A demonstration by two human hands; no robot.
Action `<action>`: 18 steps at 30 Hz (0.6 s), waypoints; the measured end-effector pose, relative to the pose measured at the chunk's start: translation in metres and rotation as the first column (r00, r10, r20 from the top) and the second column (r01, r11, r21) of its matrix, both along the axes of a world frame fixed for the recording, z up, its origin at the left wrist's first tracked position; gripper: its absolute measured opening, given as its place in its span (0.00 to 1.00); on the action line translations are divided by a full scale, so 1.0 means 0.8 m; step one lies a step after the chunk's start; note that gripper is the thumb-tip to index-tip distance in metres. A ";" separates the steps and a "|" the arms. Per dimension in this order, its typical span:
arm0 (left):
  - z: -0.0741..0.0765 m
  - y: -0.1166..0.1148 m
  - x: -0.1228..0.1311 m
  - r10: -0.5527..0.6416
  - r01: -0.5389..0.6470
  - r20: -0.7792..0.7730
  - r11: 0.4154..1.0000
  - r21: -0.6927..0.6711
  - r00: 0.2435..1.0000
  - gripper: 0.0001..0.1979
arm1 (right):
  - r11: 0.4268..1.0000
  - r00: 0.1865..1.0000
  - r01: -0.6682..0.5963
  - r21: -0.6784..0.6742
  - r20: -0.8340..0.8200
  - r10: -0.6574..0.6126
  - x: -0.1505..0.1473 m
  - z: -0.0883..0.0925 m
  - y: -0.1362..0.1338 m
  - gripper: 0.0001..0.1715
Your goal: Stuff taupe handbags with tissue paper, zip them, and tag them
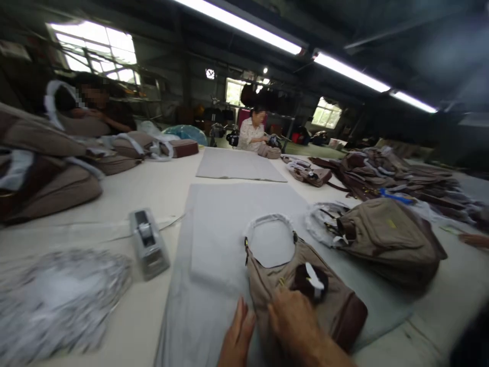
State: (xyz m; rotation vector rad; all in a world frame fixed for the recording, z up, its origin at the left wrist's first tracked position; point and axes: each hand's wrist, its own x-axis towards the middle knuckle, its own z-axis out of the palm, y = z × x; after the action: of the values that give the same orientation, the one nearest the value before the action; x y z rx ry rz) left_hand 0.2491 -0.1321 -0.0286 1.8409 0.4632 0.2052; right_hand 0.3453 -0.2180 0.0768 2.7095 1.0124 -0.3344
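Note:
A tan and brown handbag lies on a grey paper sheet in front of me, its handle wrapped in white. A dark brown tag with a white strip sits on its front. My left hand lies flat on the sheet against the bag's left side, fingers stretched out. My right hand rests on top of the bag just below the tag, fingers curled down onto the fabric near the zipper.
A tape dispenser stands to the left, with a blurred heap of white wrapping nearer. Another tan bag lies at right, with more bags piled behind and far left. Two other people work at the far end.

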 end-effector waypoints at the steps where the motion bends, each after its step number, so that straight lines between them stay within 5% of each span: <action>1: -0.001 0.007 -0.007 0.034 -0.034 -0.005 0.996 -0.087 0.999 0.24 | 0.997 0.990 -0.074 -0.014 -0.125 0.072 -0.039 -0.007 0.018 0.18; 5: -0.007 0.031 -0.060 0.276 -0.287 -0.086 0.870 -0.401 0.957 0.24 | 0.929 0.817 -0.357 0.100 -0.448 0.363 -0.129 -0.001 0.031 0.16; 8: -0.002 0.049 -0.111 0.320 -0.282 -0.009 0.821 -0.497 0.947 0.24 | 0.852 0.781 -0.463 0.245 -0.341 0.523 -0.121 0.007 -0.011 0.34; 11: 0.011 0.083 -0.163 0.277 -0.173 0.083 0.780 -0.602 0.957 0.23 | 0.833 0.791 -0.510 0.213 -0.263 0.552 -0.102 -0.022 -0.053 0.51; 15: 0.028 0.156 -0.248 0.125 -0.031 0.126 0.818 -0.575 0.984 0.22 | 0.689 0.658 -0.654 0.312 -0.212 0.722 -0.139 -0.098 -0.041 0.46; 18: 0.040 0.222 -0.320 0.040 -0.025 0.031 0.922 -0.386 0.999 0.21 | 0.546 0.543 -0.723 0.424 -0.140 0.828 -0.197 -0.111 0.017 0.42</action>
State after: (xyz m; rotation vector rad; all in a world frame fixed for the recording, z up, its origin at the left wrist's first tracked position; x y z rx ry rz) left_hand -0.0068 0.0458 0.0033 1.4414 0.4708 0.1580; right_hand 0.1879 -0.2041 -0.0119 2.0929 2.4429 -0.4680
